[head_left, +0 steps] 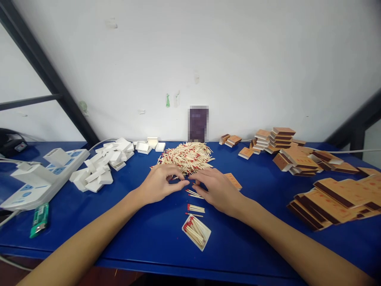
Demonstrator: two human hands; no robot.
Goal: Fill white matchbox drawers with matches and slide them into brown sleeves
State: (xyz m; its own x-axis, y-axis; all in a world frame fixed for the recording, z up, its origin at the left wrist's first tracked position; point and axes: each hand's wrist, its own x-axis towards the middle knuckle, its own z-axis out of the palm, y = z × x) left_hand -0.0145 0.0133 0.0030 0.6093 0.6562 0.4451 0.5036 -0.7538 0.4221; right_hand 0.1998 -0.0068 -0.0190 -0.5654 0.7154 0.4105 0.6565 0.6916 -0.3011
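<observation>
In the head view, my left hand (163,182) is at the near edge of a heap of red-tipped matches (186,157). Its thumb and forefinger curve toward each other with a narrow gap between them. Opposite it, my right hand (216,188) has bent fingers drawn together beside the heap; whatever is in them is too small to make out. Under the right fingers lie a few loose matches (195,194). Nearer me come a short row of matches (195,208) and one single match (194,215). A white matchbox tray (206,231) with several matches in it sits closest, turned at an angle.
White empty matchbox trays (102,165) are piled at the left, beside a power strip (64,176) and a green packet (39,220). Stacked matchbox sleeves (300,159) and flattened ones (333,202) fill the right. One orange sleeve (233,181) lies behind my right hand.
</observation>
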